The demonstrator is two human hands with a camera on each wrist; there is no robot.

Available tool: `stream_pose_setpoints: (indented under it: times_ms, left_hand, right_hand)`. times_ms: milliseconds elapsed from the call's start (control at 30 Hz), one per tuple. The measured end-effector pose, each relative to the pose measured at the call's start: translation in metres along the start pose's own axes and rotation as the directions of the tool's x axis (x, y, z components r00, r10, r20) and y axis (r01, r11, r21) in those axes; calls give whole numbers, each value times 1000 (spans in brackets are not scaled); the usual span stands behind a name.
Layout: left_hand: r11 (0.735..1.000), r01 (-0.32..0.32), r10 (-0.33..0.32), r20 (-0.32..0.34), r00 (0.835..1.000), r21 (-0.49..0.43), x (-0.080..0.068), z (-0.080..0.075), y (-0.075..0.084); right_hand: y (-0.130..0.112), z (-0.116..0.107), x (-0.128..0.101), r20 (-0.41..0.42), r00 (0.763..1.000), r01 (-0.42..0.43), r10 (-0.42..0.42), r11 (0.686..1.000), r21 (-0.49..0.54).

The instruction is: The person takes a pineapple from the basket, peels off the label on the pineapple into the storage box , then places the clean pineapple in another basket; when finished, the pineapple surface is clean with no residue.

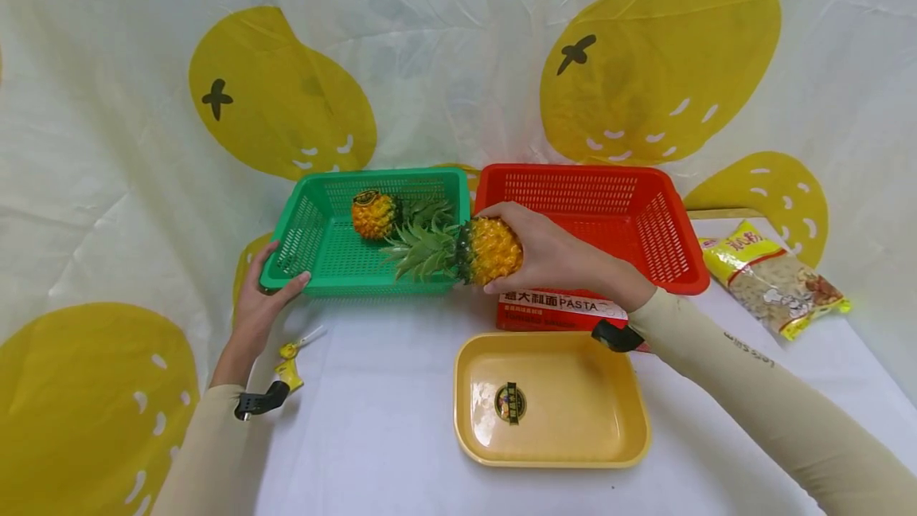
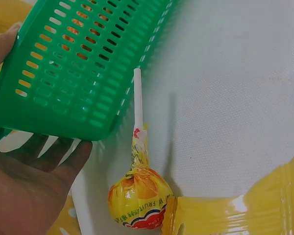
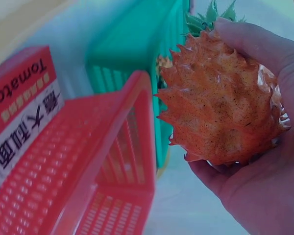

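My right hand grips a small pineapple by its body, leaves pointing left over the right rim of the green basket. In the right wrist view the pineapple fills my curled fingers. A second pineapple lies inside the green basket at the back. My left hand holds the basket's near left corner, thumb on the rim; the left wrist view shows the green basket held by that left hand.
A red basket stands right of the green one, a red pasta box in front of it. A yellow tray lies nearest me. A snack bag is at the right. A lollipop and yellow wrapper lie by my left hand.
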State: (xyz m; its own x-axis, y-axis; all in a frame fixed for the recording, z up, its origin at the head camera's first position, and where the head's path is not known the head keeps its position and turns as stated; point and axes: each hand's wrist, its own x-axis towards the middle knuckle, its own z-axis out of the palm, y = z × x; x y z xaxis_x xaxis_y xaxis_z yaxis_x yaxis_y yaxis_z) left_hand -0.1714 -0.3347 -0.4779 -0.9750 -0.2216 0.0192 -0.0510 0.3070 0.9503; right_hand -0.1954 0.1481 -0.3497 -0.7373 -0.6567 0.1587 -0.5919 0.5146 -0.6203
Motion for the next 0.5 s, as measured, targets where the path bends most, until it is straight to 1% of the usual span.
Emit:
stream_pose_setpoints:
  times_ms: [133,333,500]
  left_hand:
    - [1000,1,-1,-1,1000,-5,0,0,-1]
    - [1000,-8,8,-3,1000,-3,0,0,-1]
    - [1000,-12,12,-3,1000,5,0,0,-2]
  right_hand:
    - [8,-9,-2,-18,1000,-14,14,1000,8]
    - [19,-20,-5,-41,996,-76,76,997,6]
    - [29,-30,-7,-43,993,-109,109,994,14]
